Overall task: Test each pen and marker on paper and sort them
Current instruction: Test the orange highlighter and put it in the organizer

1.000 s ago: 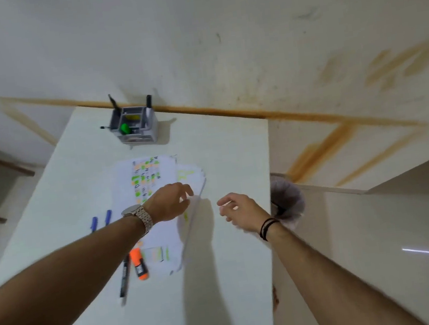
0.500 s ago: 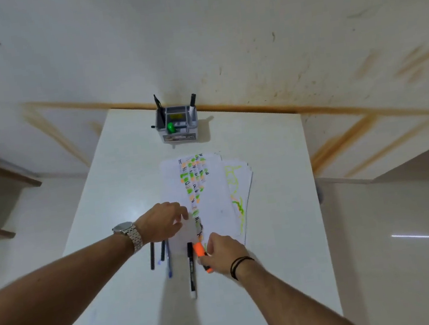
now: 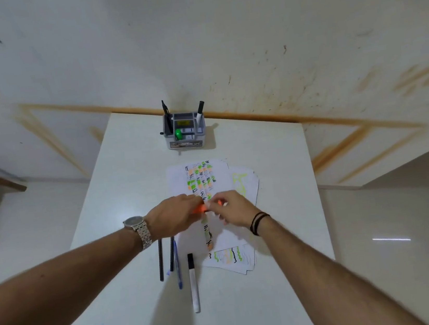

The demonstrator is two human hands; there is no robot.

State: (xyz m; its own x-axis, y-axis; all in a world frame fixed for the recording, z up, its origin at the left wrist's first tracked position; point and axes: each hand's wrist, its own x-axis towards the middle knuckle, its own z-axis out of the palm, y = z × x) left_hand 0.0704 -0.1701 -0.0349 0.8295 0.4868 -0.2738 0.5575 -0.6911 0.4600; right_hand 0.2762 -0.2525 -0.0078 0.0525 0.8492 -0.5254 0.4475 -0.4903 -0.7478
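1. Gripping the orange plastic highlighter (image 3: 200, 209) with both hands: left hand (image 3: 172, 217) pinched its barrel, right hand (image 3: 231, 209) pinched the cap end, apparently to uncap it.
2. We held it above the scribbled white paper sheets (image 3: 225, 236), ready for testing.

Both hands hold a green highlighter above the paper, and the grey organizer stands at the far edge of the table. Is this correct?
Not quite. The head view shows that the highlighter held between the left hand and the right hand is orange, not green. The rest is correct: it is above the paper, and the grey organizer stands at the far edge of the table.
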